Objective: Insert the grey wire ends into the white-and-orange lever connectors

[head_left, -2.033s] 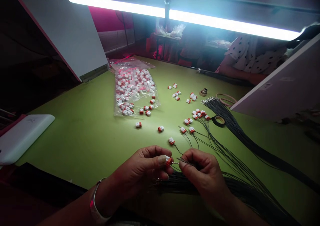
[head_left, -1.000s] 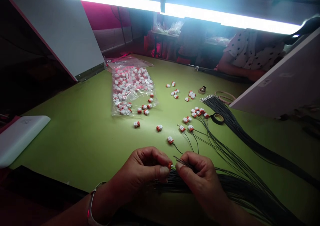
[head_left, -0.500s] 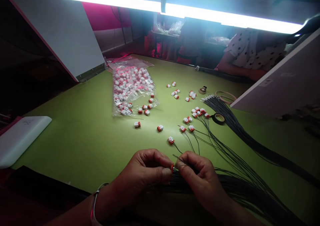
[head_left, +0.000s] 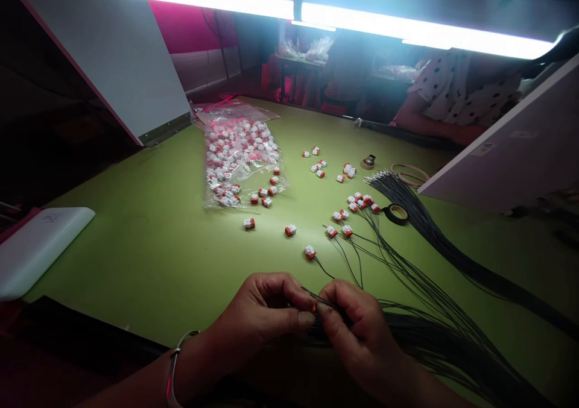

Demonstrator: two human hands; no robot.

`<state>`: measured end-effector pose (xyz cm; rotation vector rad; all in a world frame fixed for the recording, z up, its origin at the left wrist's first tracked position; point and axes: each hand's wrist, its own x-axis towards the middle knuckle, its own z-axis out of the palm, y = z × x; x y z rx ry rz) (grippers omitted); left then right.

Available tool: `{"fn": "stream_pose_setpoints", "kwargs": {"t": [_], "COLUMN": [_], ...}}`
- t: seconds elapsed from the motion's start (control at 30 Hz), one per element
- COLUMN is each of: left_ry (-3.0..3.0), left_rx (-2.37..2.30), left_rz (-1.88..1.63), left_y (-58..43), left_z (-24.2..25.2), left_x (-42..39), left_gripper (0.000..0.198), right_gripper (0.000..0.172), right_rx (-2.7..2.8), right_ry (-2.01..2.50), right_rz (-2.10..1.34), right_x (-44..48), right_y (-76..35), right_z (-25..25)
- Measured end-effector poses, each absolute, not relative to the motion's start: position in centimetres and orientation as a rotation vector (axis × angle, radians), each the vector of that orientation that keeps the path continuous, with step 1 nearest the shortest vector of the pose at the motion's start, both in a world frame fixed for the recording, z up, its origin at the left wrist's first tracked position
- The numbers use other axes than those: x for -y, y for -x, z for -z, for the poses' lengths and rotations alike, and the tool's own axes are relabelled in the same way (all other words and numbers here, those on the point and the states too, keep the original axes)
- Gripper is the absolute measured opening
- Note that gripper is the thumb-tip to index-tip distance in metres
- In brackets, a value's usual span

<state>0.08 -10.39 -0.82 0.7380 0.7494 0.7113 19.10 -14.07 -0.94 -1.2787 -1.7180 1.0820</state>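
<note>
Near the front of the green table, my left hand (head_left: 275, 308) pinches a small orange-and-white wire connector (head_left: 314, 307), mostly hidden by the fingertips. Right beside it, my right hand (head_left: 355, 320) is closed on a thin black wire (head_left: 312, 293), whose end crosses over the left fingertips. The two hands' fingertips almost meet at the connector. Whether a wire sits inside the connector I cannot make out. Beyond the hands lies a connector with a wire attached (head_left: 310, 252). A thick bundle of black wires (head_left: 429, 335) runs under and right of my right hand.
A clear bag of connectors (head_left: 242, 161) lies at the back left, with loose connectors (head_left: 290, 230) around it. To the right are a black tape roll (head_left: 396, 214), another wire bundle (head_left: 416, 221) and a white panel (head_left: 506, 143). A person in a dotted shirt (head_left: 447, 82) sits beyond.
My right hand has come slightly closer to the left at the connector. The black wire's end now reaches further left, over the left fingertips. The view has shifted a little.
</note>
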Motion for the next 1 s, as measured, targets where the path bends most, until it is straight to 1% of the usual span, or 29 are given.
{"fn": "stream_pose_setpoints", "kwargs": {"t": [0.23, 0.33, 0.5, 0.57, 0.63, 0.77, 0.87, 0.93, 1.0], "left_ry": [-0.770, -0.886, -1.354, -1.447, -1.487, -1.681, -1.868, -1.961, -2.010], "left_rx": [-0.801, -0.856, -0.982, -1.059, -1.135, -1.401, -1.777, -1.893, -1.884], "left_rz": [-0.703, -0.687, -0.824, -0.884, -0.944, -1.096, -1.040, -0.940, -0.909], "left_y": [0.2, 0.5, 0.0, -0.2, 0.0, 1.7, 3.4, 4.1, 4.5], "left_z": [0.5, 0.4, 0.5, 0.6, 0.7, 0.8, 1.1, 1.5, 1.9], "left_x": [10.4, 10.2, 8.8, 8.2, 7.5, 5.9, 4.4, 3.5, 3.0], "left_gripper": [0.016, 0.017, 0.013, 0.014, 0.019, 0.038, 0.049, 0.046, 0.032], "right_gripper": [0.020, 0.014, 0.011, 0.009, 0.006, 0.009, 0.011, 0.012, 0.014], "right_rx": [1.604, 1.559, 1.524, 1.500, 1.454, 1.403, 1.399, 1.399, 1.396], "right_ry": [1.326, 1.358, 1.370, 1.369, 1.378, 1.407, 1.347, 1.286, 1.252], "right_rz": [-1.088, -0.934, -0.685, -0.628, -0.624, -0.768, -1.006, -1.136, -1.198], "right_x": [13.7, 13.1, 11.9, 11.5, 11.3, 11.3, 11.5, 11.6, 11.7], "right_y": [-19.1, -19.2, -19.5, -19.7, -19.9, -20.1, -19.8, -19.4, -19.1], "right_z": [0.9, 0.9, 1.1, 1.1, 1.1, 0.8, 0.5, 0.3, 0.1]}}
